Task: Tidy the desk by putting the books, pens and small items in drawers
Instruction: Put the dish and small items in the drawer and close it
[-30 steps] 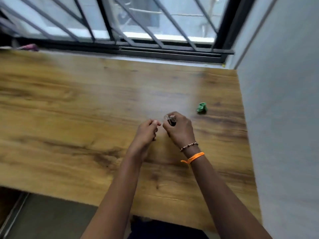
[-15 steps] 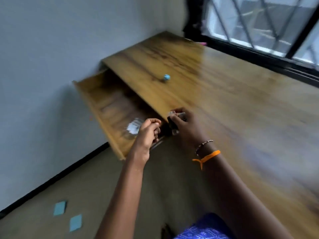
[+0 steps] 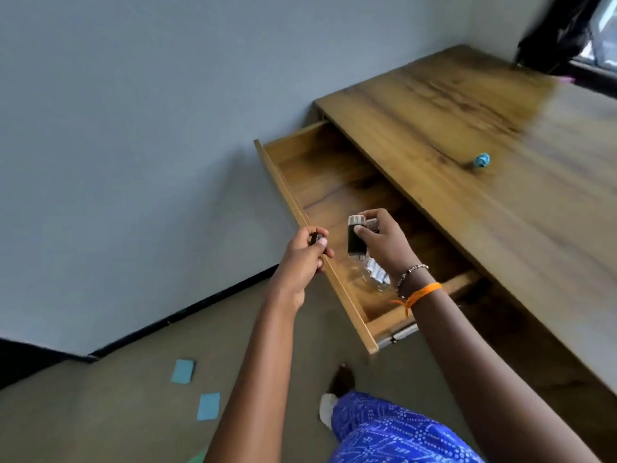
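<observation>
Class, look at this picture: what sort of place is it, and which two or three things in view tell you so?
Probably a room in a home, perhaps a study or bedroom. A long wooden desk with an open drawer stands against a plain painted wall, and a barred window sits at the desk's far end.

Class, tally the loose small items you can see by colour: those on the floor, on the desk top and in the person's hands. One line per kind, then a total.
Blue paper squares on the floor: 2
Small blue item on the desk: 1
Dark items in hands, right hand and left hand: 2
Total: 5
</observation>
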